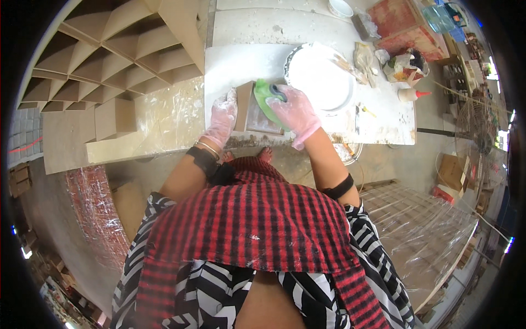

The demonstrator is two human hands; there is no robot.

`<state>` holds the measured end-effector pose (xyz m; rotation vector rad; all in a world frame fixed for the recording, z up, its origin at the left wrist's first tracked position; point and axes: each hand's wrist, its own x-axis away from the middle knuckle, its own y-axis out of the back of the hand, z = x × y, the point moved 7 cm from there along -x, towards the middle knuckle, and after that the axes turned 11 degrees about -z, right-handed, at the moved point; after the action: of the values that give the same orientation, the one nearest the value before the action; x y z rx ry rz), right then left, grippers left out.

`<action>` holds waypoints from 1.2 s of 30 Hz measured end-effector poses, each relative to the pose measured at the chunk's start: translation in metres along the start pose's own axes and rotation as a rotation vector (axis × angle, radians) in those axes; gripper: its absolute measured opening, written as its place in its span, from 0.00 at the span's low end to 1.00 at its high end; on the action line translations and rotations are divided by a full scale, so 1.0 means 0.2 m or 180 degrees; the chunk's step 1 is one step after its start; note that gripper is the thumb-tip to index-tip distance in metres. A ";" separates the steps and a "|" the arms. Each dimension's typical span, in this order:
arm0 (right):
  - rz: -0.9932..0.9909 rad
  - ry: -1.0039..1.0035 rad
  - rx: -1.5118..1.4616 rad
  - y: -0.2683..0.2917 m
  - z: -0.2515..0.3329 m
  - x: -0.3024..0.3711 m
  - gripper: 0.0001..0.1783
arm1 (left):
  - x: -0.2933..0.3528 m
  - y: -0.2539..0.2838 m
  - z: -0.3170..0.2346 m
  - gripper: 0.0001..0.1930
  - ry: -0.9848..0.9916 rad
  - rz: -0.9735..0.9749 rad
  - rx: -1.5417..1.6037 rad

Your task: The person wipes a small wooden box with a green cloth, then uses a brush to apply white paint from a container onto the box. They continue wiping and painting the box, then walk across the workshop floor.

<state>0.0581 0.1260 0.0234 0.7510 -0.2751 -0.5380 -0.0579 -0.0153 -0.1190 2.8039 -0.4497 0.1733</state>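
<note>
My left hand [222, 116], in a thin whitish-pink glove dusted with white, steadies a small brown board box [244, 108] from its left side, fingers pressed against it. The box stands near the table's front edge, and a greyish, smeared face of it shows on the right. In my right hand [296, 113], also gloved, is a flat green scraper-like tool [262, 98] with a dark part [278, 92] at the fingers. The tool lies against the box's upper right side; its exact kind is unclear. Behind my right hand sits a round basin [323, 71] of white material.
A large brown grid of open compartments [104, 49] stands at the left, with a brown block [115, 118] below it. A glue bottle with a red tip [411, 95], plastic bags [405, 68] and a red-stained crate [405, 27] are at the right. Film-wrapped boards [422, 225] lie lower right.
</note>
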 end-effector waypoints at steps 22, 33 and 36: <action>0.1133 0.0373 0.2151 0.10 -0.08 0.20 0.17 | 0.06 -0.04 -0.14 0.17 0.0174 0.0109 0.0078; 0.1279 0.0156 0.1862 0.04 -0.10 0.32 0.15 | 0.10 -0.07 -0.21 0.16 0.0285 0.0306 0.0205; 0.1243 0.0211 0.1738 0.09 -0.04 0.31 0.15 | 0.10 -0.05 -0.26 0.17 0.0051 0.0226 -0.0215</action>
<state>0.1189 0.1071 0.0345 1.2068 -0.5042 -0.0584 -0.0388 0.0031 -0.0689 2.7206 -0.5414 0.1920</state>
